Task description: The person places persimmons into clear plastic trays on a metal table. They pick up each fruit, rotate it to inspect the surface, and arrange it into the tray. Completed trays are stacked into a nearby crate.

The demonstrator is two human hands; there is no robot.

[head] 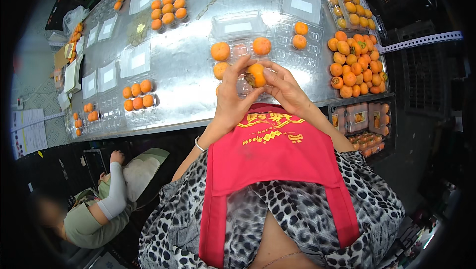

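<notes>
Between both hands, over the near edge of the metal table, is an orange persimmon with its dry leafy calyx turned to the left. My left hand curls around its calyx side with the fingertips close to the fruit. My right hand grips it from the right, thumb on the skin. Just beyond and partly under my hands lies a clear plastic clamshell tray, lid folded back. Persimmons sit in some of its compartments, one at the far right and others down the left side; my hands hide its near part.
Loose persimmons are heaped at the table's right end. Right of my tray is another clamshell with two persimmons. More part-filled packs spread left across the metal table. A crate stands below right. Co-workers are at left.
</notes>
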